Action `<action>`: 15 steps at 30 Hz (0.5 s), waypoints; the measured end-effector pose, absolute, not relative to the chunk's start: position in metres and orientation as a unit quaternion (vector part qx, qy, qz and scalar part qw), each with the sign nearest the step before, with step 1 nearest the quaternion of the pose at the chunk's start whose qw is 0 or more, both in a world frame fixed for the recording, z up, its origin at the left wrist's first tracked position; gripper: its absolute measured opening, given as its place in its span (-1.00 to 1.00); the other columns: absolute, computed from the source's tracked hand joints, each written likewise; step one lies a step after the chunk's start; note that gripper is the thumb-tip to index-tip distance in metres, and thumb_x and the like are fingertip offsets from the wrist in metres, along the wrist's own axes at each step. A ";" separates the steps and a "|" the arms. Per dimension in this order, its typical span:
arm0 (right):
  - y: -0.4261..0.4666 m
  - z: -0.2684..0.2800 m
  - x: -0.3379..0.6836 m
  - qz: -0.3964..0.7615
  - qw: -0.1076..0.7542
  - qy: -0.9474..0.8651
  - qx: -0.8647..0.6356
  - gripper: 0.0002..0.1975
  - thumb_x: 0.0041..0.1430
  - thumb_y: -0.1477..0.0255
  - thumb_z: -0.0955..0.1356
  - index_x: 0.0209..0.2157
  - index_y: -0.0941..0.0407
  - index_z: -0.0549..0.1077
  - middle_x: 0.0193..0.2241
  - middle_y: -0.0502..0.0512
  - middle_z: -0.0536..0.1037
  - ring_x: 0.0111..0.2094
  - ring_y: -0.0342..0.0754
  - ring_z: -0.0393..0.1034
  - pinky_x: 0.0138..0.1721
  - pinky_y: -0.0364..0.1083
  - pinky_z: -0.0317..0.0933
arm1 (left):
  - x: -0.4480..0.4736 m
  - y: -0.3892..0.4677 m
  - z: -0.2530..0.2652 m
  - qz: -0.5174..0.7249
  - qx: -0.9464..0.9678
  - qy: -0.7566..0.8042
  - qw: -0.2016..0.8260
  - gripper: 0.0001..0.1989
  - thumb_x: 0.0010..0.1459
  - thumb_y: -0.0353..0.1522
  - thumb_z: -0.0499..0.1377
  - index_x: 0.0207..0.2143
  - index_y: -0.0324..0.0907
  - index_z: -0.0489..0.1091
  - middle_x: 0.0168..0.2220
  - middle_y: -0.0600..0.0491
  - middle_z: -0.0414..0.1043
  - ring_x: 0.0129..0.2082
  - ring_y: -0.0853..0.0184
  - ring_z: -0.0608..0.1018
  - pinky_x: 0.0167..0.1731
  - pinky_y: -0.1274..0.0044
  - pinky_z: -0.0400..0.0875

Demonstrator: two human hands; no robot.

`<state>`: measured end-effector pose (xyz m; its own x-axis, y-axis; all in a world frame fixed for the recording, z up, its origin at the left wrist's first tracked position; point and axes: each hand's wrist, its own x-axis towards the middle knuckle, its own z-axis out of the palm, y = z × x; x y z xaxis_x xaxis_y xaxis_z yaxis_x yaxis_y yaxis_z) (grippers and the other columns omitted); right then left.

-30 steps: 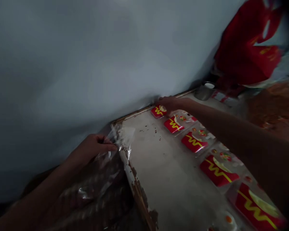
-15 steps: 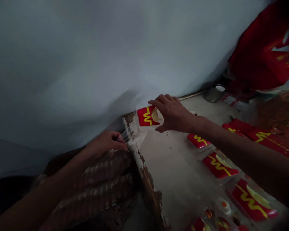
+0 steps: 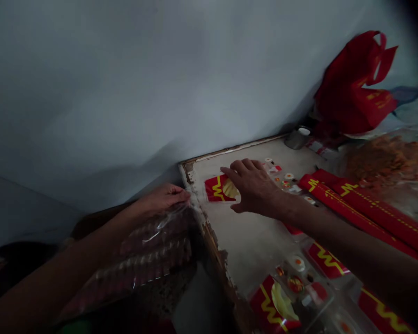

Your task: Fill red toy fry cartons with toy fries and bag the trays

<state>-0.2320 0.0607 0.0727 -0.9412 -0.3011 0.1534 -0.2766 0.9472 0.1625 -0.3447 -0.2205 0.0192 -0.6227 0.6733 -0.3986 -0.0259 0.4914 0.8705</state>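
Observation:
My right hand (image 3: 254, 188) spans a red packet (image 3: 214, 189) with a yellow zigzag and a pale fries-like piece, at the near-left corner of the white tabletop (image 3: 237, 241). Thumb and index finger curve round the packet's two long edges. Off the table's left edge, my left hand (image 3: 163, 197) is closed, its thumb and fingers pinching clear plastic film (image 3: 170, 217). Below that film hang or lie ribbed clear packs (image 3: 153, 262) with pinkish contents, dim and partly covered by my left forearm.
More red packets (image 3: 273, 304) and clear trays with tiny food-like pieces (image 3: 296, 263) lie on the right. Long red packages (image 3: 362, 208), a bag of orange-brown stuff (image 3: 383, 157), a metal cup (image 3: 297, 138) and a red bag (image 3: 355, 88) stand behind. A wall (image 3: 125, 93) runs along the back.
My right hand has brought the red packet down onto the tabletop corner. My left hand has shifted slightly right and up with the film. The view has also shifted.

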 end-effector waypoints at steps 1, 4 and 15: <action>0.064 0.073 -0.229 -0.061 0.064 -0.982 0.165 0.04 -0.20 0.17 0.67 0.31 0.18 0.37 0.12 0.34 0.46 0.10 0.33 0.29 0.13 0.19 0.17 | -0.342 -0.219 0.019 0.445 0.218 0.777 0.389 -0.32 0.04 0.26 0.27 -0.41 -0.22 0.51 -0.57 0.14 0.22 -0.58 0.46 0.16 -0.57 0.57 -0.02; 0.076 0.068 -0.221 -0.010 -0.003 -0.979 0.204 0.05 -0.25 0.16 0.69 0.28 0.17 0.41 0.10 0.32 0.46 0.08 0.31 0.33 0.08 0.16 0.25 | -0.336 -0.213 0.017 0.408 0.233 0.779 0.416 -0.29 -0.01 0.29 0.29 -0.45 -0.23 0.52 -0.58 0.14 0.23 -0.58 0.46 0.15 -0.57 0.56 -0.01; 0.084 0.040 -0.196 0.093 -0.091 -0.953 0.275 0.12 -0.23 0.09 0.69 0.33 0.23 0.37 0.08 0.31 0.45 0.03 0.24 0.35 0.03 0.10 0.32 | -0.334 -0.199 -0.012 0.385 0.296 0.731 0.479 -0.40 0.01 0.16 0.35 -0.38 -0.24 0.59 -0.54 0.12 0.34 -0.53 0.44 0.24 -0.52 0.58 0.08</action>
<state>-0.1963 0.0845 0.0398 -0.8321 -0.5411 -0.1217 -0.5071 0.8311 -0.2280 -0.3340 -0.1994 -0.0125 -0.3666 0.8016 -0.4723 0.0647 0.5283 0.8466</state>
